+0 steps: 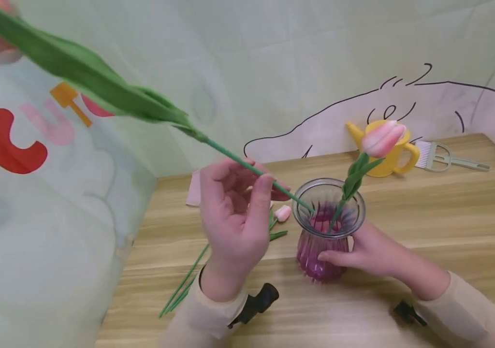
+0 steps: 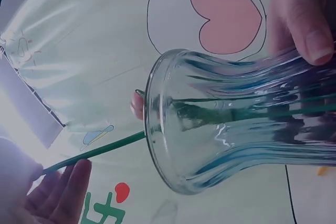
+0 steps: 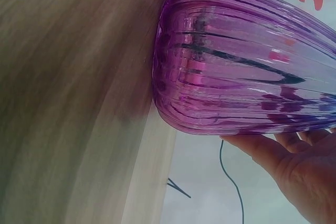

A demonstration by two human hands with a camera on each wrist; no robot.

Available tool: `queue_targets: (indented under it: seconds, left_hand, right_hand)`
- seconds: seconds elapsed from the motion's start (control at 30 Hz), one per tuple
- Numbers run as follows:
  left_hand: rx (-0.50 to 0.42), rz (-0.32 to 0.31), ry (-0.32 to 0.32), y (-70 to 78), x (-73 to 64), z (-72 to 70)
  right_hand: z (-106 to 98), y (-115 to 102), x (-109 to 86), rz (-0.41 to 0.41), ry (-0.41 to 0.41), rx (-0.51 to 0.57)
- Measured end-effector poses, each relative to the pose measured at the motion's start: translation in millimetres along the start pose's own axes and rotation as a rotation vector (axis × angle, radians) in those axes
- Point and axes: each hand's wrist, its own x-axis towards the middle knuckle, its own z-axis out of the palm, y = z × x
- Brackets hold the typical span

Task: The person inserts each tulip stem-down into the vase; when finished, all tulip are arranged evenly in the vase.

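Observation:
My left hand pinches the green stem of a pink artificial tulip between thumb and fingers. The stem's lower end is inside the mouth of a ribbed glass vase, while its leaf and bloom slant up to the upper left. With thumb and fingers around the vase's side, my right hand holds it upright on the table. Another pink tulip stands in the vase, leaning right. The left wrist view shows the clear flared rim and stems through the glass; the purple base fills the right wrist view.
More tulips lie on the wooden table, a bloom and stems showing around my left arm. Behind the vase stand a yellow watering can and a pale comb-like tool. A printed cloth hangs behind the table.

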Motion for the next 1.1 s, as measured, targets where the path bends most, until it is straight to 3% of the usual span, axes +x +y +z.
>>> queue_targets:
  seconds: [0.13, 0.33, 0.4, 0.47, 0.6, 0.73, 0.9, 1.0, 1.1]
  left_hand:
    - [0.052, -0.01, -0.072, -8.3, -2.5, 6.9]
    - [0.406, -0.119, -0.313, -31.1, -7.4, 8.1]
    - [0.512, -0.152, -0.363, -35.0, -9.1, 5.1]
    - [0.581, -0.161, -0.374, -35.4, -9.9, 1.4]
    - [0.608, -0.202, -0.362, -30.2, -9.0, -5.1]
    - [0.622, -0.25, -0.4, -26.9, -8.8, -8.3]
    - [0.639, -0.234, -0.45, -31.3, -9.7, -11.3]
    - [0.676, -0.257, -0.466, -36.9, -15.6, -19.5]
    - [0.717, -0.322, -0.483, -44.7, -29.4, -35.0]
  right_hand:
    - [-1.1, -0.1, 1.1, -0.013, 0.009, 0.002]
    - [-0.8, 0.7, -0.1, -0.051, 0.025, 0.023]
    - [-0.3, 0.4, -1.0, -0.052, 0.02, 0.029]
    - [0.2, 0.2, -1.4, -0.051, 0.018, 0.024]
    - [0.1, -0.3, -0.4, -0.048, 0.015, 0.013]
    - [0.1, -1.6, -0.6, -0.053, 0.01, 0.012]
    - [-0.9, -2.3, -1.2, -0.059, 0.021, 0.002]
    - [-1.0, -2.3, -0.1, -0.056, 0.023, -0.006]
    - [0.0, -2.4, 0.3, -0.045, 0.014, -0.012]
